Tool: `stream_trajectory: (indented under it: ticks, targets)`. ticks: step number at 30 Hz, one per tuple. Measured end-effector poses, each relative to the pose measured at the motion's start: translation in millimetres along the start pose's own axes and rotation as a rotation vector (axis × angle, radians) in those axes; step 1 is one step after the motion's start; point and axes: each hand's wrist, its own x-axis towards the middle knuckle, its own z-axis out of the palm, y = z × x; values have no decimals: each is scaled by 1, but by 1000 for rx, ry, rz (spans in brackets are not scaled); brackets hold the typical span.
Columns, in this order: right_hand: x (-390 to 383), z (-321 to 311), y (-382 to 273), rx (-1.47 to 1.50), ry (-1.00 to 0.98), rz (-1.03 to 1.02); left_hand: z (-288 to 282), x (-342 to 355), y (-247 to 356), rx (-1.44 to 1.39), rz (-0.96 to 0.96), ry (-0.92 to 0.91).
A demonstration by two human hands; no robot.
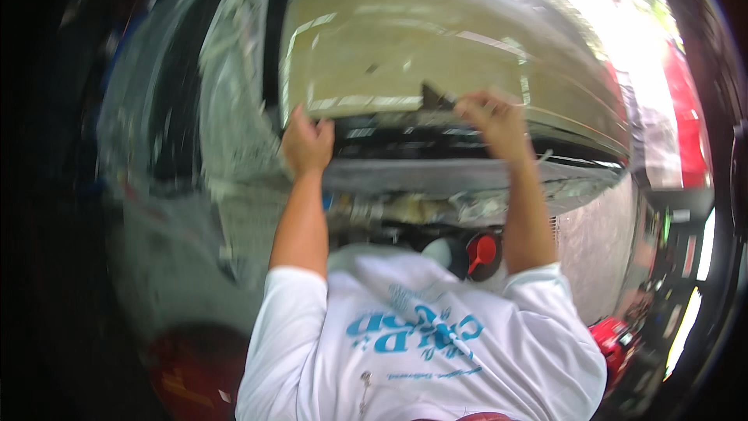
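A large glossy tan-gold car panel (405, 54) lies before me, with long light reflections on it. A black strip (405, 140) runs along its near edge. My right hand (495, 121) pinches a small dark, flat, triangular scraper (436, 98), its wide end over the panel near that edge. My left hand (308, 140) is at the panel's near left corner, with its fingers curled. Whether the left fingers grip anything is blurred and hidden.
Crumpled translucent plastic film (230, 86) covers the car to the left. Below the strip hangs more film (499, 195). A red scoop (481, 251) is on a dark round container near my body. Red equipment (615, 343) stands at the lower right, beside cluttered shelving (678, 242).
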Motion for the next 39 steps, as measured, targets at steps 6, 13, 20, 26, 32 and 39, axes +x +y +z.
stream_trajectory:
  ticks: [6, 13, 20, 26, 32, 39]
  targets:
    - [-121, 1, 44, 645, 380, 307, -8, 2, 12, 88, -4, -17]
    - [-234, 7, 54, 992, 538, 471, -12, -15, 24, -108, 303, 4]
    - [-276, 15, 39, 933, 578, 478, -53, -109, 166, -857, -199, -1162]
    - [-292, 38, 27, 938, 475, 465, -64, -133, 170, -859, -190, -1294]
    - [-299, 54, 12, 730, 297, 530, -80, -137, 144, -813, -202, -1257]
    - [-279, 84, -5, 681, 118, 487, -105, -117, 105, -847, -233, -1093]
